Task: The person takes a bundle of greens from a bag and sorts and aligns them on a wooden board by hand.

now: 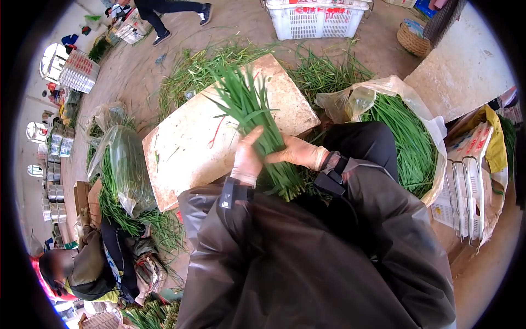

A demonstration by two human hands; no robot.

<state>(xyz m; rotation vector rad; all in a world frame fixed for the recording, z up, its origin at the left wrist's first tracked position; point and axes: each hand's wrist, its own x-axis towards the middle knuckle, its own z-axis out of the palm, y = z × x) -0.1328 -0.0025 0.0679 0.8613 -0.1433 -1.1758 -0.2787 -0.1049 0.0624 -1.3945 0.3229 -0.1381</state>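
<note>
A thick bunch of green chives (pixel 255 118) slants across the front of my body, leafy tips pointing away over the board and cut ends near my lap. My left hand (pixel 248 157), in a thin pale glove, is closed around its left side. From the right, my gloved right hand (pixel 297 152) wraps the same bunch, with its thumb across the stems. Beneath the tips lies a pale, dirt-specked board (pixel 183 145), with a thin red band (pixel 217 131) on it. The palms and some fingertips are hidden behind the stems.
Right of my knee stands an open plastic bag of chives (pixel 402 145); another clear bag (pixel 127 164) is at left. Loose greens (pixel 326 71) litter the floor behind the board. A white crate (pixel 318 21) stands beyond. One person (pixel 90 263) sits lower left; another's legs (pixel 159 13) show far off.
</note>
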